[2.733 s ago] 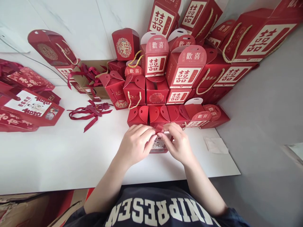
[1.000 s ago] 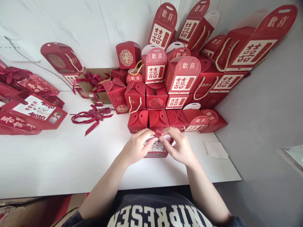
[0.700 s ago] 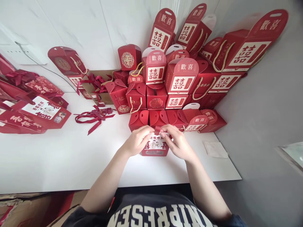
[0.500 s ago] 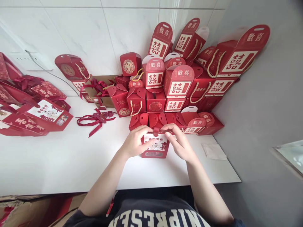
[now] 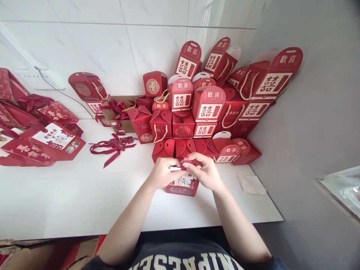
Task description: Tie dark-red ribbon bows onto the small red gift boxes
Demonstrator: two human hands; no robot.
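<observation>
A red box with a white printed panel [image 5: 182, 187] stands upright near the middle of the table, in front of a row of red boxes. Over its top, my right hand [image 5: 206, 172] pinches a dark red ribbon [image 5: 185, 159] between thumb and fingers. On the other side, my left hand [image 5: 164, 173] has its fingers closed at the box's top edge beside the ribbon. What its fingertips hold there is too small to make out.
Stacked red boxes [image 5: 209, 105] fill the back and right. Loose ribbons [image 5: 115, 147] lie left of centre by a cardboard box [image 5: 132, 126]. Finished-looking red bags [image 5: 59, 140] lie far left. A pale napkin [image 5: 251, 184] rests on the white table [image 5: 112, 206] at right.
Both hands have drawn closer together over the box top. The right fingers now pinch the ribbon, which forms a small loop. The whole view has shifted slightly.
</observation>
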